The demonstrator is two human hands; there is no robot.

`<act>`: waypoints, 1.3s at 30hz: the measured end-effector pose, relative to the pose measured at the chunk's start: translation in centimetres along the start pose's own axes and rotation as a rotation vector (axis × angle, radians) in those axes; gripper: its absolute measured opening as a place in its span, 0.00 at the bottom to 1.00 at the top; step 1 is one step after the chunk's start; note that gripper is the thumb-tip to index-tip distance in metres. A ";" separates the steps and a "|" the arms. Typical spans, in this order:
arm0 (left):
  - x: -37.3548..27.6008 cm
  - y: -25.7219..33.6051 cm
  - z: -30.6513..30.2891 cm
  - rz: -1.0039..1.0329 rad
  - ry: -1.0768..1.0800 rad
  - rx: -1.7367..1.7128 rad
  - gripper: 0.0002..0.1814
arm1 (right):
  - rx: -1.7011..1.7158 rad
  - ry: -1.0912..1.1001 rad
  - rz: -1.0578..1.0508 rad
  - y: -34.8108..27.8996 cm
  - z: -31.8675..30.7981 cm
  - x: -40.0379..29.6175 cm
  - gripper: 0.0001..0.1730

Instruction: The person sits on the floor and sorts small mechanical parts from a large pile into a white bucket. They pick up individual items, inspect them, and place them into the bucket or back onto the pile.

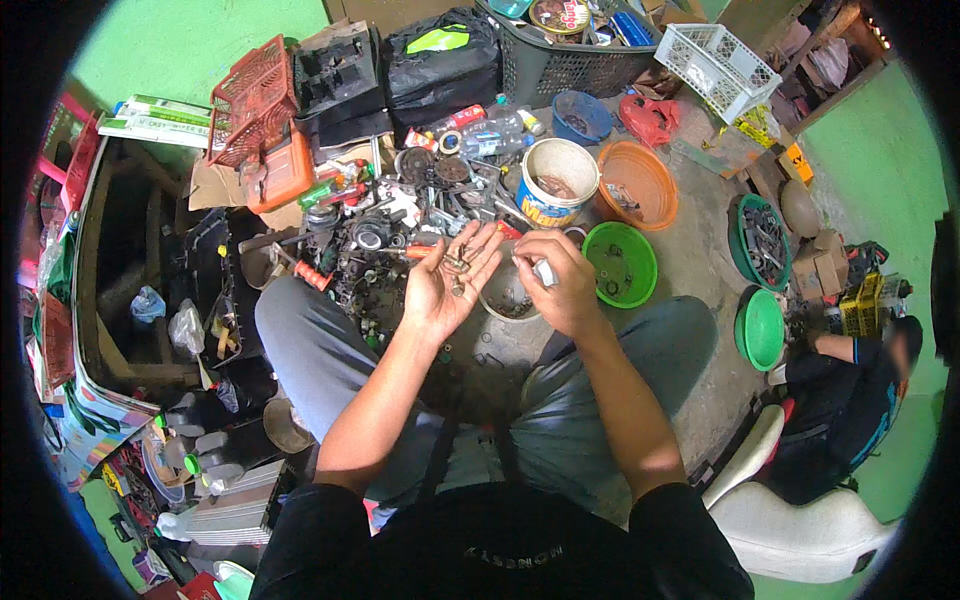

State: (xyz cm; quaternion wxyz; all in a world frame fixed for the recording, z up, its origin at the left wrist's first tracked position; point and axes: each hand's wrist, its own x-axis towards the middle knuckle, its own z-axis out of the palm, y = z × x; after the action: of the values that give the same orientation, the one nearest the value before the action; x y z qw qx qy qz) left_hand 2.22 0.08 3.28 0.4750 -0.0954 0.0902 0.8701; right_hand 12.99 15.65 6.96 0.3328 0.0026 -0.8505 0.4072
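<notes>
My left hand (450, 289) is held palm up with the fingers spread a little, and several small metal fasteners (457, 264) lie loose on it. Close to its right, my right hand (559, 277) has its fingers curled, thumb near the index finger, with a small whitish piece (545, 273) at the fingers. Whether anything else is pinched there is too small to tell. Beneath both hands stands a round pale container (510, 317) with small parts at its bottom, partly hidden by my right hand. A few small rings and parts lie on the concrete floor below it.
A green basin (651, 281), an orange basin (667, 217) and a white bucket (534, 161) stand beyond my right hand. Mixed metal parts and tools (375, 232) are heaped ahead and left. A dark open-topped frame (90, 300) stands far left. Another person (825, 405) sits at the right.
</notes>
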 end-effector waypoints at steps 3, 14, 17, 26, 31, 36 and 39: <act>-0.3 0.1 0.4 -0.011 0.009 0.014 0.28 | 0.012 0.047 0.149 0.0 -0.1 -0.3 0.12; -0.3 -0.1 -0.2 -0.018 -0.001 0.072 0.26 | -0.235 -0.313 0.377 7.2 1.0 -3.1 0.08; -0.3 -0.1 -0.5 -0.034 -0.028 0.051 0.27 | -0.350 -0.480 0.393 8.4 1.1 -4.2 0.09; -0.5 -0.5 -0.7 -0.054 0.012 0.108 0.28 | -0.142 -0.093 0.176 2.6 1.1 -0.5 0.08; -0.2 -0.8 -1.8 -0.152 -0.046 0.022 0.27 | -0.045 -0.159 0.006 0.9 1.8 -0.4 0.10; 0.0 -0.8 -3.5 -0.157 -0.123 0.049 0.25 | -0.106 -0.213 0.009 1.2 2.3 -0.6 0.10; -0.3 -1.1 -1.5 -0.126 0.022 0.101 0.25 | -0.052 -0.198 0.028 1.4 2.3 -0.5 0.10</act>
State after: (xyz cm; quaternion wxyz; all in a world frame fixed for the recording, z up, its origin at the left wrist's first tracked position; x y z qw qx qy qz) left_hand 3.39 0.04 1.82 0.5319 -0.0865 0.1333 0.8318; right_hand 11.67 14.84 4.69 0.2413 0.0221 -0.8894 0.3876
